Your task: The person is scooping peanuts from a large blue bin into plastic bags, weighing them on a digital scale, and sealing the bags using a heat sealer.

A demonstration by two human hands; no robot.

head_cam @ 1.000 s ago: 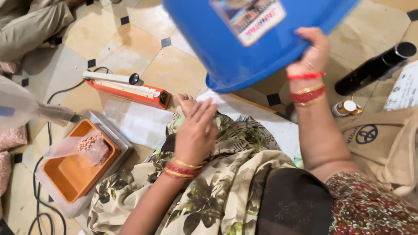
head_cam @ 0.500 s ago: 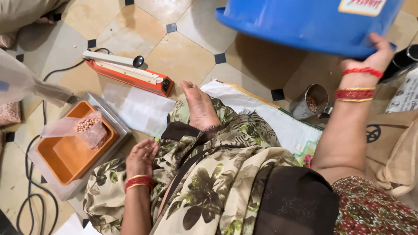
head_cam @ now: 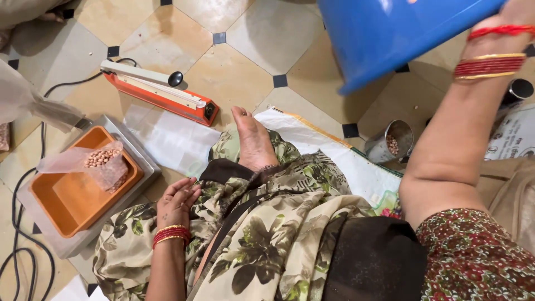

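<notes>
Head view | right hand (head_cam: 518, 11) grasping blue tub (head_cam: 390, 33), tilted, base toward camera | left hand (head_cam: 175, 202) released on knee

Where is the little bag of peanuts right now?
In the head view, the bag of peanuts lies in the orange tray on the scale, at the person's left, beyond the left hand.

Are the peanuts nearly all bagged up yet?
Not nearly, it seems. Done: one clear bag with some peanuts lies in the orange tray on the scale. In hand: the right hand holds the blue tub up, tilted; the left hand rests on the lap. Left: the bag looks unsealed, the sealer lies untouched, and the steel cup holds peanuts.
</notes>
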